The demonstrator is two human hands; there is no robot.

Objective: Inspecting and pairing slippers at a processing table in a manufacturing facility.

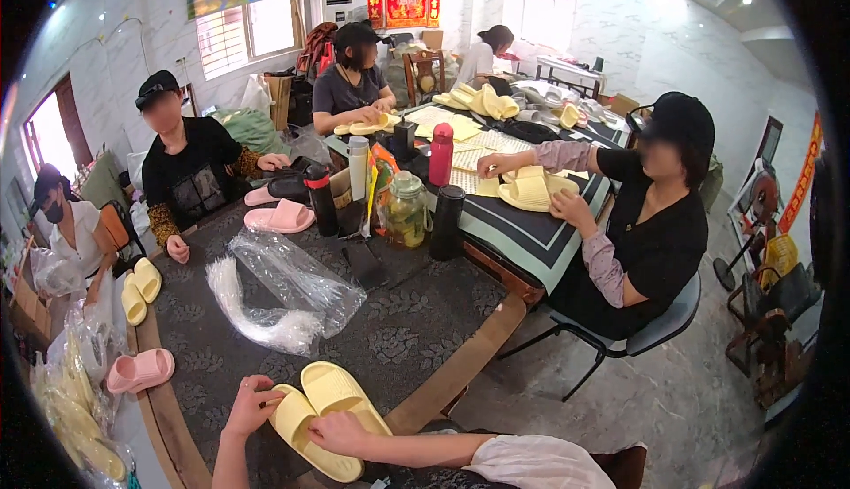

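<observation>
A pair of yellow slippers (326, 416) is held between both hands at the near edge of the table (416, 321). The left hand (251, 406) is curled over one heel end, while the right hand (339, 432) is closed around the other sole's edge. Just beyond the hands, clear plastic bags (283, 290) are spread.

My left forearm (228, 462) runs out of the picture at the lower edge, so its elbow is unseen. My right hand (341, 431) covers part of the nearer yellow slipper (305, 436), and my left hand (251, 405) hides its far end. The pile of yellow slippers (75, 418) in clear bags at the left is bent and blurred by the rim. I cannot tell what fills the glass jar (406, 210).
</observation>
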